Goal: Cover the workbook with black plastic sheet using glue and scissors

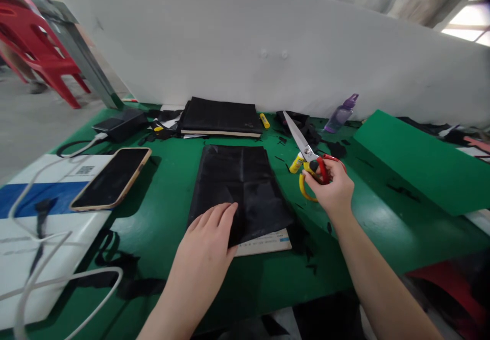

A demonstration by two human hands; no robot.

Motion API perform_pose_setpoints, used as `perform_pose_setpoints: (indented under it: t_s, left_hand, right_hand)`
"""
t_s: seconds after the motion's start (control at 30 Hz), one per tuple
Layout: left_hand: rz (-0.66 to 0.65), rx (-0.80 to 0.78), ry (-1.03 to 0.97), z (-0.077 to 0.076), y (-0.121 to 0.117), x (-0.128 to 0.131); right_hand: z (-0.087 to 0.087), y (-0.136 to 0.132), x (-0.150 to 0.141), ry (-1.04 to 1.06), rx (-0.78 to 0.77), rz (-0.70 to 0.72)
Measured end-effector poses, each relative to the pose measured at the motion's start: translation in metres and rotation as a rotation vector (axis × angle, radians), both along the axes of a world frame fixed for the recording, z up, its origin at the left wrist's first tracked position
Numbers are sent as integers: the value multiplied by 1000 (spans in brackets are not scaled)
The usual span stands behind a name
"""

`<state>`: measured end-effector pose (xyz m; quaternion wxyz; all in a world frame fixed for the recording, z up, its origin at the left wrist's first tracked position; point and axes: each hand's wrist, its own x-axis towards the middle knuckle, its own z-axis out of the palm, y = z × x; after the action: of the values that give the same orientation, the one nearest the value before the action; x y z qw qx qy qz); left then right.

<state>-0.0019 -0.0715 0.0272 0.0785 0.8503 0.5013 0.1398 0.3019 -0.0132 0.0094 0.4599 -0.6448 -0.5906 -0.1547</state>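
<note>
Left hand [209, 238]: flat, open, pressing black fabric [237, 187] over a card on the green desk [161, 212]. Right hand [333, 189]: gripping scissors [306, 153], blades shut, raised beside the fabric. Phone [111, 178], book [220, 117] beyond. Risk: fabric could slide off the card if pressure eases.

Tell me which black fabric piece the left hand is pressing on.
The left hand presses the near black fabric sheet draped over a white card, not the folded black stack by the wall.
</note>
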Motion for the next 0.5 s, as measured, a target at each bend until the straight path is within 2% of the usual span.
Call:
perform_pose_setpoints:
  t_s: [0.27,0.4,0.5]
  left_hand:
    - [147,-51,-57,-6,2,-29]
    - [254,-82,-210,-7,0,-38]
    - [347,-8,-364,-9,-4,-41]
  right_hand:
    - [2,-1,-1,-27,0,1]
    - [2,-1,-1,-55,-5,-19]
    - [1,-1,0,-53,-25,-40]
